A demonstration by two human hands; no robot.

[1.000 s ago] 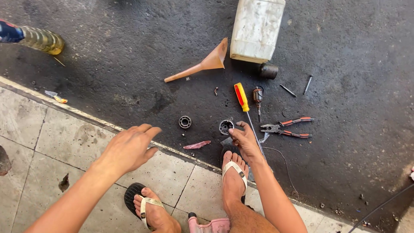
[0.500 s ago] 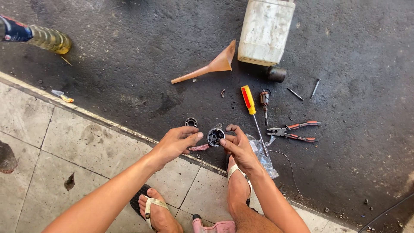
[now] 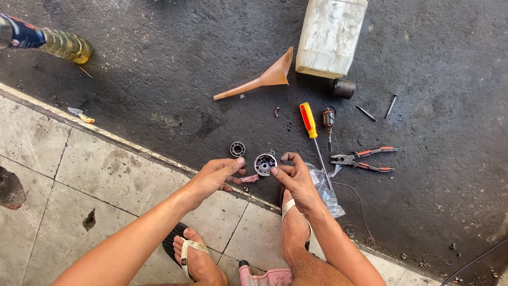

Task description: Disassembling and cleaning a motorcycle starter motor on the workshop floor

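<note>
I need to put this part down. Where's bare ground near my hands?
Bare: the tiles left of the left hand, and the asphalt between bearing and funnel. Crowded: right of the screwdriver, by the pliers.

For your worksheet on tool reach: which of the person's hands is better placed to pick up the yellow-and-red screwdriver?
The right hand, probably. It lies nearest the screwdriver, whose shaft runs down just beside it. The left hand sits on the far side of the round metal part, nearer the loose bearing.
</note>
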